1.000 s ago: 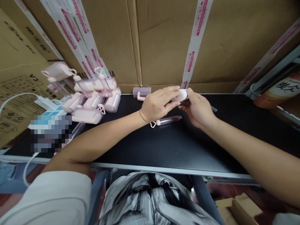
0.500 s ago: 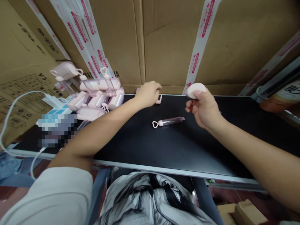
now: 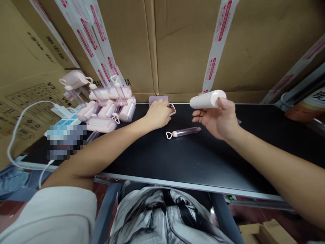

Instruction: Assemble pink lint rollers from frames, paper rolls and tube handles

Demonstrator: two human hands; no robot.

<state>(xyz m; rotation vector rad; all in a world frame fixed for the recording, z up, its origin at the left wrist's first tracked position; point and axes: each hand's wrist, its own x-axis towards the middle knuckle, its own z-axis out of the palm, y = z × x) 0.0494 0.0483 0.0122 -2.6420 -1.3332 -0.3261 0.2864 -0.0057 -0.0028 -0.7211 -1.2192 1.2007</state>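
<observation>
In the head view, my right hand (image 3: 218, 118) is raised above the black table, its thumb and fingers closed on a smooth, pale pink rounded case (image 3: 204, 101). My left hand (image 3: 159, 114) reaches to the table's back edge. Its fingers are closed on a small pink open-framed piece (image 3: 172, 109), which is tilted and partly hidden by the hand. Just behind that hand stands a flat lilac piece (image 3: 157, 99). Between and below the hands lies a clear pinkish tube (image 3: 186, 131) with a heart-shaped loop (image 3: 169, 135) at its left end.
A pile of pale pink cases (image 3: 105, 107) and upright heart-topped tubes (image 3: 122, 93) stands at the left. Near it are a blue-and-white box (image 3: 63, 123) and a white cable (image 3: 15, 132). Cardboard (image 3: 180, 44) walls the back; a labelled container (image 3: 306, 105) is at the right.
My left hand has lowered onto the pink framed piece, which is now lifted and tilted. My right hand has turned the pink case, so its long side shows.
</observation>
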